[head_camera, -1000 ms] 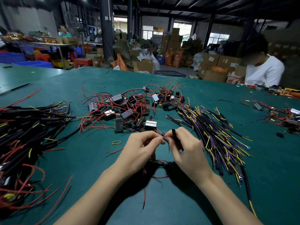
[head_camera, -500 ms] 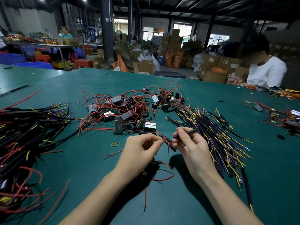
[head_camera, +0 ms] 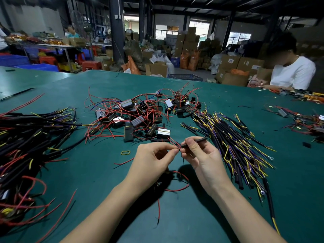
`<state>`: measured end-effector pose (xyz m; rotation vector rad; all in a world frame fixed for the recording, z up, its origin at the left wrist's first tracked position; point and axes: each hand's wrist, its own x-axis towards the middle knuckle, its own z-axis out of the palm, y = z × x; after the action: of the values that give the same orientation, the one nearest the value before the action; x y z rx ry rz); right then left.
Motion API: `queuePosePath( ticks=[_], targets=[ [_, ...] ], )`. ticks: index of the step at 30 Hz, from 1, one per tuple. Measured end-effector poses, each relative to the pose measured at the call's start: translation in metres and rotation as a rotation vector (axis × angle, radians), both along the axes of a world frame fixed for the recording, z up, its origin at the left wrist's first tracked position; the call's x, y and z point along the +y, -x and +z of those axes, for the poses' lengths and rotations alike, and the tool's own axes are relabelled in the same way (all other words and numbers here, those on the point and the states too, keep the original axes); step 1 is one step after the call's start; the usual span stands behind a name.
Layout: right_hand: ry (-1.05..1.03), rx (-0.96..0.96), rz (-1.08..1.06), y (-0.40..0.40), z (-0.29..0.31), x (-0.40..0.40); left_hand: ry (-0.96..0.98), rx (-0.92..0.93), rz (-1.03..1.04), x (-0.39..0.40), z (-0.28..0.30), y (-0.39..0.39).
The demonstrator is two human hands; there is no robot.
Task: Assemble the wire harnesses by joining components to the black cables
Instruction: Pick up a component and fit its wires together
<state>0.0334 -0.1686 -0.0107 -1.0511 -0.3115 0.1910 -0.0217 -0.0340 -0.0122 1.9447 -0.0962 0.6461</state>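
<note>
One small yellow rubber band [head_camera: 125, 152] lies left of the left hand [head_camera: 154, 162]; two bare hands; module boxes and cables too tangled to count.

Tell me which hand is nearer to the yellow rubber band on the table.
Left. The left hand is just right of the yellow rubber band, with a small gap. The right hand, holding a black cable, is farther right, beyond it.

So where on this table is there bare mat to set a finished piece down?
Bare green mat lies between the left cable heap and the left hand, around the yellow rubber band. Ahead, the box pile and the right cable bundle are crowded.
</note>
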Motion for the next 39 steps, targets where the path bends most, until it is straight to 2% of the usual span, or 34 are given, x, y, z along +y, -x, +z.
queuePosePath(
  ticks=[5, 11, 15, 27, 39],
  targets=[
    [0.031, 0.005, -0.023, 0.001, 0.001, -0.001, -0.02, 0.113, -0.121, 0.007, 0.004, 0.001],
    [0.059, 0.017, -0.033, 0.001, 0.001, -0.002, 0.054, 0.2, -0.196, 0.014, 0.006, 0.001],
    [0.069, 0.014, -0.049, -0.001, 0.002, -0.003, 0.13, 0.187, -0.202, 0.013, 0.005, 0.0],
    [0.138, -0.027, -0.09, -0.001, 0.007, -0.006, 0.107, 0.104, -0.145, 0.013, 0.003, 0.0],
    [0.161, 0.107, -0.14, 0.003, 0.007, -0.003, 0.105, 0.086, -0.135, 0.009, 0.003, 0.003]
  ],
)
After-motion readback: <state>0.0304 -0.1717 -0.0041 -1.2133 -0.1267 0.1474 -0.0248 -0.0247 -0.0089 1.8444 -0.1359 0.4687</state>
